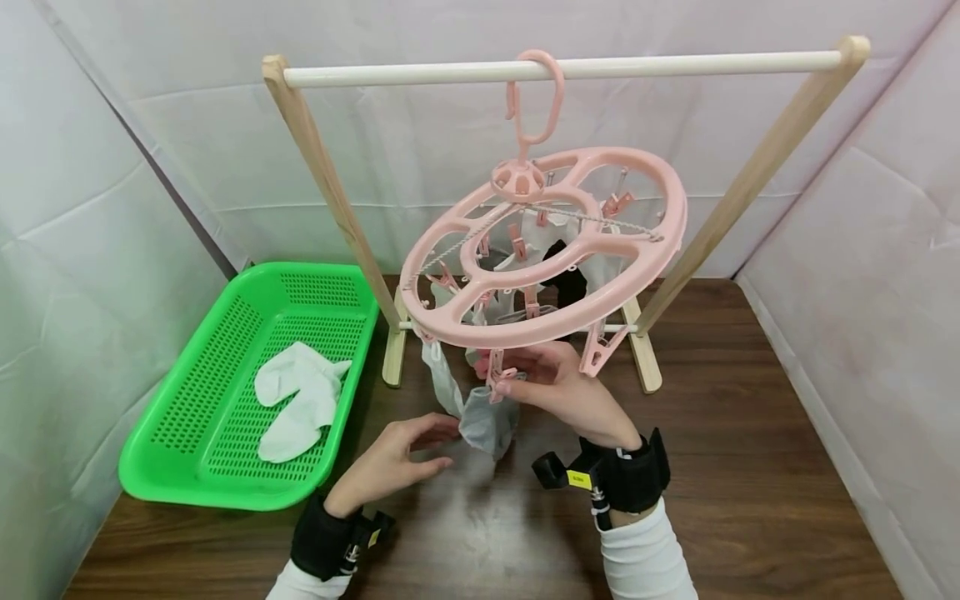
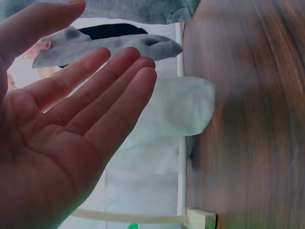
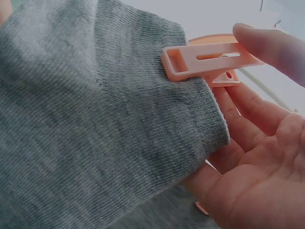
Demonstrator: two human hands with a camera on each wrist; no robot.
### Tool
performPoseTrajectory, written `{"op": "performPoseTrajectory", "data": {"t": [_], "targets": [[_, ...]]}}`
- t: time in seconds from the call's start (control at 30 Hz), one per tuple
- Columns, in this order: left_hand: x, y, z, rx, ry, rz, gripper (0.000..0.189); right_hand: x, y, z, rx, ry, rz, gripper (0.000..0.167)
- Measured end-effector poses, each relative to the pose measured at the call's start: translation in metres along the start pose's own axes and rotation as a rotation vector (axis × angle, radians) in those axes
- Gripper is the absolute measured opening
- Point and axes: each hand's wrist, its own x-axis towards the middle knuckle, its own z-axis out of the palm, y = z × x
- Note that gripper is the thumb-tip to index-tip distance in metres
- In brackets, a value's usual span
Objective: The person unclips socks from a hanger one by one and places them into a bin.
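Note:
A grey sock (image 1: 487, 421) hangs by its cuff from a pink clothespin (image 3: 205, 61) at the near side of a round pink drying hanger (image 1: 480, 333). My right hand (image 1: 573, 396) is at this clothespin, thumb on one side of its tail end and fingers behind it. In the right wrist view, the clothespin's jaws sit over the cuff of the sock. My left hand (image 1: 401, 458) is just left of the grey sock, fingers extended and holding nothing. Its palm shows bare in the left wrist view, with a white sock (image 2: 186, 107) hanging beyond it.
A green basket (image 1: 180, 333) with a white sock (image 1: 300, 400) in it stands on the left. The hanger hooks onto a white rod (image 1: 405, 73) between wooden legs (image 1: 750, 187). More socks, one black (image 1: 566, 279), hang under the tilted ring.

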Motion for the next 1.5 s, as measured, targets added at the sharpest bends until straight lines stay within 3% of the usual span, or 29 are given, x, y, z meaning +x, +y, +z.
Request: {"op": "performPoseTrajectory", "data": {"t": [0.27,0.63,1.07,1.2,1.33,1.5], "targets": [[0.01,0.0,0.019,-0.026,-0.044,0.032,0.039,-0.022,-0.013,-0.017,-0.121,0.073,0.045,0.034],[0.025,0.007,0.033,-0.013,-0.054,0.077,0.04,-0.038,-0.03,-0.029,-0.117,0.092,0.054,0.038],[0.056,0.021,0.055,0.11,-0.043,0.195,0.059,-0.048,-0.035,-0.037,-0.188,0.144,0.06,0.033],[0.066,0.026,0.06,0.095,-0.04,0.237,0.072,-0.049,-0.034,-0.037,-0.192,0.165,0.063,0.034],[0.074,0.029,0.066,0.028,-0.041,0.237,0.086,-0.047,-0.031,-0.036,-0.182,0.158,0.056,0.034],[0.08,0.034,0.073,-0.059,-0.046,0.222,0.078,-0.046,-0.028,-0.034,-0.195,0.156,0.034,0.034]]}}
